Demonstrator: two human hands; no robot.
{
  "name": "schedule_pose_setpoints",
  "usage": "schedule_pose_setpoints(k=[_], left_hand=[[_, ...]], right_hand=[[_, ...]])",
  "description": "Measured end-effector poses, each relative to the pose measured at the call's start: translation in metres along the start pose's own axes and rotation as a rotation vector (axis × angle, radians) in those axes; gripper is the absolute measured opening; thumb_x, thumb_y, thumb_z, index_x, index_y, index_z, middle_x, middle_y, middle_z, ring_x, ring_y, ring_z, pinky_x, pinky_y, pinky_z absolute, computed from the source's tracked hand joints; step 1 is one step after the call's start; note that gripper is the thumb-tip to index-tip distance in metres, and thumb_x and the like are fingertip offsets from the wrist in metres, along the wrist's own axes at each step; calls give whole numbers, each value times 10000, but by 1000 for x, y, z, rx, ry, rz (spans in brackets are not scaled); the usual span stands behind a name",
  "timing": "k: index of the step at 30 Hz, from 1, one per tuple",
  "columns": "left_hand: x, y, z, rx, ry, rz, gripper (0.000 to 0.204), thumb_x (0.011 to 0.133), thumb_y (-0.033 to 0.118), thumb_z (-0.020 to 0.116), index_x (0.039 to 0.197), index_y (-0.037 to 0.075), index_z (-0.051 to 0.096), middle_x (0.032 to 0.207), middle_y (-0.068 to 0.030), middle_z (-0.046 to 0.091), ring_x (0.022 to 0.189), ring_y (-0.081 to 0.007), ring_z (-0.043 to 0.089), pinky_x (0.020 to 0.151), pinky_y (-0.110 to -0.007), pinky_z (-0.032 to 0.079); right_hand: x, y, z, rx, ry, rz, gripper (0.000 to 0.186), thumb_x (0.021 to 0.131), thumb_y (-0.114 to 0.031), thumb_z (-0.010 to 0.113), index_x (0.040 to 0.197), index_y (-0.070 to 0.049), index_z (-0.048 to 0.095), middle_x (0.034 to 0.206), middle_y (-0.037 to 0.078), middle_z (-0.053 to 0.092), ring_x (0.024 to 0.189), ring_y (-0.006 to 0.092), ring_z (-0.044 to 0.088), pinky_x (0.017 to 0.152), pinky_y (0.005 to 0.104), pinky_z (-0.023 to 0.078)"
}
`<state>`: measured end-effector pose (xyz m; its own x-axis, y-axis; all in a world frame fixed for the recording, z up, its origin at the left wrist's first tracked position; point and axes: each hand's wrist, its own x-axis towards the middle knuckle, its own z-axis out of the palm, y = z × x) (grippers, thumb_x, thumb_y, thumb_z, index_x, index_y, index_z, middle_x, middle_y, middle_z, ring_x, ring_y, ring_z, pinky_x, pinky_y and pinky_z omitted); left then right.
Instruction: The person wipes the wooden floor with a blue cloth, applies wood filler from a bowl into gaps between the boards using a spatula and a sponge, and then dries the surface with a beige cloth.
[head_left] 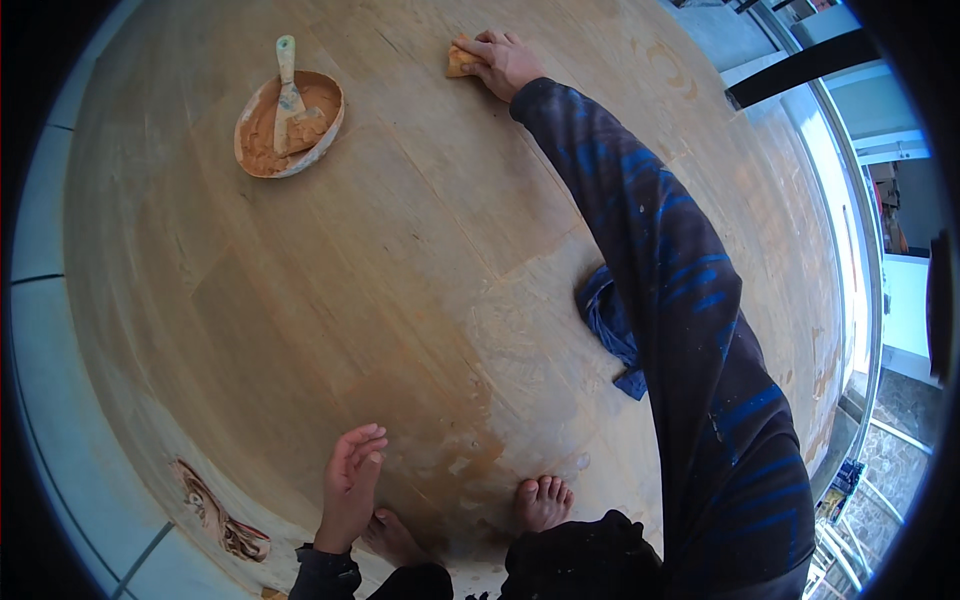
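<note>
A small orange-tan piece [462, 62] lies at the far part of the wooden surface [380, 270], pinched between the thumb and fingers of the right hand [508, 66]. The right arm, in a dark sleeve [690, 280] with blue streaks, reaches far forward and slants inward, passing over a blue cloth [606, 315]. Well left of that hand sits a bowl [312, 161] of brown paste [262, 135] with a putty knife [288, 92]. The left hand [350, 490] hangs near the left foot [394, 540], fingers loosely curled, thumb apart.
</note>
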<state>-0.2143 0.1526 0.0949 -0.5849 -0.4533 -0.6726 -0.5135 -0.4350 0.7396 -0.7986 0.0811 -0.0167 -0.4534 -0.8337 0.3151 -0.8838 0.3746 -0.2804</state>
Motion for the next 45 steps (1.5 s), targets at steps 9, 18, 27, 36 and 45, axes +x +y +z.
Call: schedule_pose_setpoints(k=[9, 18, 27, 36, 45], left_hand=[[19, -13, 28, -70, -62, 8, 317, 1077, 135, 576, 1381, 44, 559, 1266, -77, 652, 1201, -150, 616, 1027, -307, 482], [31, -5, 44, -70, -112, 109, 276, 1081, 145, 573, 1338, 47, 579, 1218, -56, 671, 1153, -132, 621, 975, -287, 472], [19, -9, 62, 16, -166, 167, 250, 1075, 128, 566, 1312, 53, 590, 1180, -40, 687, 1132, -116, 630, 948, -279, 477], [-4, -10, 51, 99, -147, 164, 241, 1072, 58, 553, 1302, -9, 583, 1175, -90, 679, 1134, -145, 643, 1059, -300, 491], [-28, -23, 24, 133, -94, 109, 245, 1076, 71, 559, 1308, -3, 585, 1177, -81, 683, 1131, -149, 648, 1038, -295, 498]], right_hand=[[-65, 5, -13, 151, -118, -241, 272, 973, -83, 650, 1225, -137, 736, 1235, 78, 702, 1171, 340, 655, 996, 445, 543], [-200, -6, -76, 337, -257, -115, 286, 927, -10, 638, 1207, -58, 664, 1178, 150, 689, 1159, 384, 635, 978, 454, 519], [-348, -26, -138, 481, -268, 28, 195, 941, -23, 632, 1135, -44, 630, 1092, 172, 653, 1094, 403, 611, 937, 463, 500], [-563, -73, -218, 481, -359, 283, 168, 965, -35, 626, 1129, -69, 620, 1092, 144, 651, 1064, 391, 627, 903, 464, 525], [-544, -85, -239, 1274, -121, 1095, 462, 1103, -79, 540, 1525, -149, 367, 1243, 118, 708, 1099, 178, 677, 943, 340, 562]])
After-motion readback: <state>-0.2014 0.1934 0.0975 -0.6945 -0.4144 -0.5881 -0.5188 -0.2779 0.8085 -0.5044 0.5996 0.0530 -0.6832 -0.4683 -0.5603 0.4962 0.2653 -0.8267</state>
